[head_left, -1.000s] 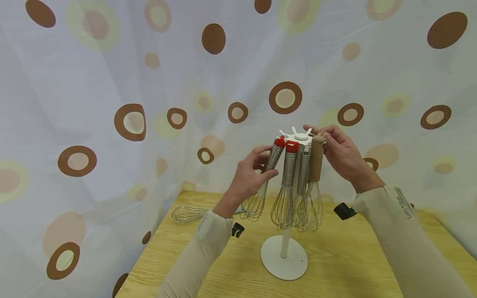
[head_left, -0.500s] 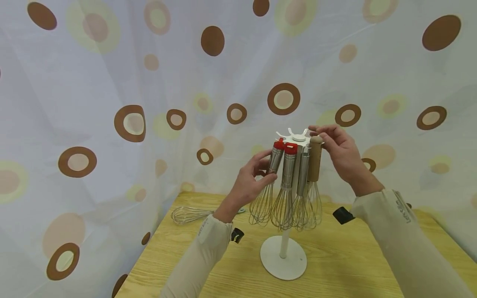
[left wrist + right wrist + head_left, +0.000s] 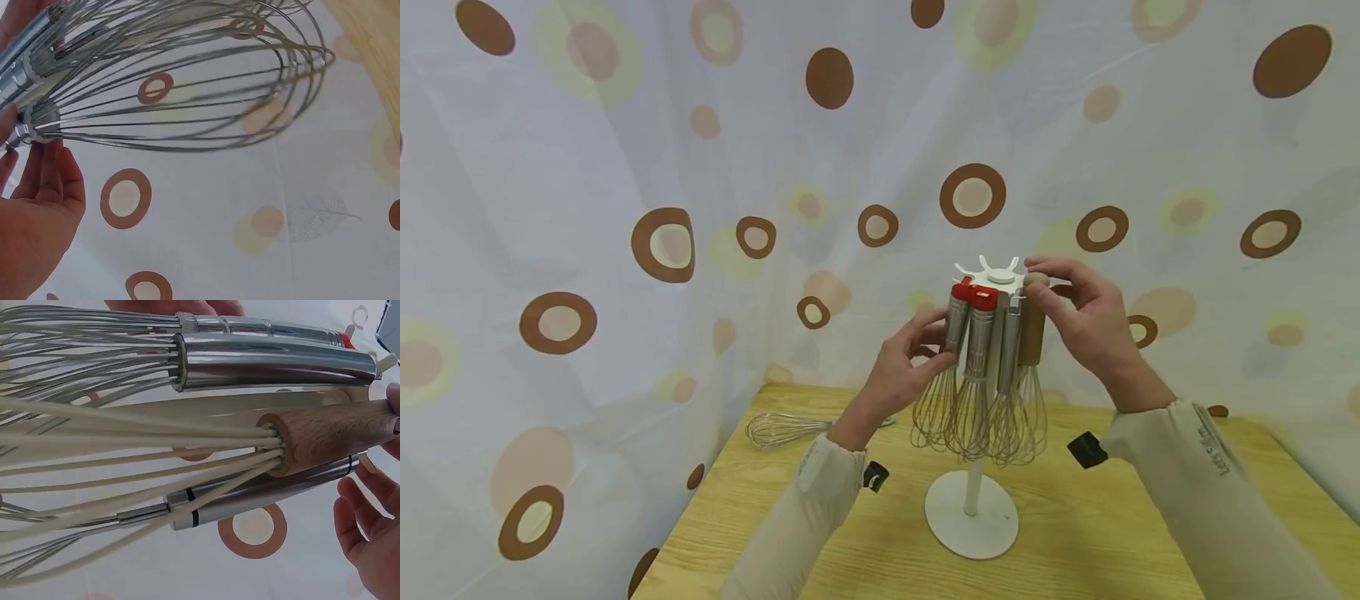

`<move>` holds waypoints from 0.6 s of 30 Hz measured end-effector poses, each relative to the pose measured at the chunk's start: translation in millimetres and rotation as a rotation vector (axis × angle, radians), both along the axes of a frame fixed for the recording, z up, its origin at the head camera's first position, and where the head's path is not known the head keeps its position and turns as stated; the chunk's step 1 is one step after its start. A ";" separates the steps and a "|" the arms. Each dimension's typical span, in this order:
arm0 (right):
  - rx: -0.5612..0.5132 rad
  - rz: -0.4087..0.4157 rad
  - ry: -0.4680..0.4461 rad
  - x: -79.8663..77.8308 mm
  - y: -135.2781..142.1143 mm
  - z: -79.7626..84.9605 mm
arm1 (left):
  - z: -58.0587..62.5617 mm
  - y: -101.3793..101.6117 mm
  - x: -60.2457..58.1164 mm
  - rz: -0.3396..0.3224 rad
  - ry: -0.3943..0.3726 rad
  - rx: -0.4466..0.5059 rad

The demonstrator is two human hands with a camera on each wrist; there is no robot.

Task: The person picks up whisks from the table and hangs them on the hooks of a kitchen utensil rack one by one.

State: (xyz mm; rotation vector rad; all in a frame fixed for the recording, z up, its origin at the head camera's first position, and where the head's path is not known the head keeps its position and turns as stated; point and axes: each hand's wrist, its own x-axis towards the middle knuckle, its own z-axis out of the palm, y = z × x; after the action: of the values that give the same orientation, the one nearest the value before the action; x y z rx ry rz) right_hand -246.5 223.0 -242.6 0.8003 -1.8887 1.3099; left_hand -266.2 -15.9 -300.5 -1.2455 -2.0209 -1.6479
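Observation:
A white rotating stand (image 3: 1001, 276) bears several hanging whisks, wire loops down. My left hand (image 3: 897, 367) holds the leftmost red-topped metal whisk (image 3: 957, 321) by its handle, thumb in front and fingers behind. In the left wrist view, the thumb lies near the lower handle end (image 3: 26, 128). My right hand (image 3: 1090, 321) pinches the top of a wooden-handled whisk (image 3: 1033, 337), seen closer with its pale loops in the right wrist view. Between them hang a second red-topped whisk (image 3: 981, 337) and a plain metal whisk (image 3: 1011, 346). Behind the wooden handle is a black-banded metal whisk (image 3: 269, 494).
The stand's round white base (image 3: 972, 533) rests on a wooden table (image 3: 1090, 517). Another whisk (image 3: 786, 429) lies on the table at the back left, partly behind my left forearm. A dotted curtain (image 3: 737, 167) surrounds the back and left.
The left red-topped whisk has swung from tilted to nearly upright, its loops moving right toward the others. My right fingers have shifted to grip the wooden handle's top.

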 end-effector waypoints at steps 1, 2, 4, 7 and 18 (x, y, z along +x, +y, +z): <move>0.001 -0.014 -0.007 0.6 -0.3 -0.3 | -5.3 -2.0 -4.6 -0.005 -0.005 -0.001; 0.002 -0.027 -0.014 1.3 -0.3 -0.6 | -11.5 -4.7 -10.1 -0.009 -0.013 -0.004; 0.004 -0.054 -0.026 2.4 0.7 -2.2 | -25.7 -11.5 -22.2 -0.006 -0.040 -0.016; -0.016 -0.070 -0.036 3.9 3.6 -5.3 | -41.6 -24.6 -33.8 0.064 -0.069 -0.087; -0.033 -0.101 -0.066 6.3 7.0 -7.1 | -108.3 -65.0 -74.7 0.327 -0.113 -0.598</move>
State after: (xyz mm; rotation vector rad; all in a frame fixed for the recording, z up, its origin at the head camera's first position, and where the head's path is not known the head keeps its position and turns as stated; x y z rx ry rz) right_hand -240.2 229.9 -249.7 0.6439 -1.9281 1.3153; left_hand -340.9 -80.9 -408.7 -0.9062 -2.7305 -1.0157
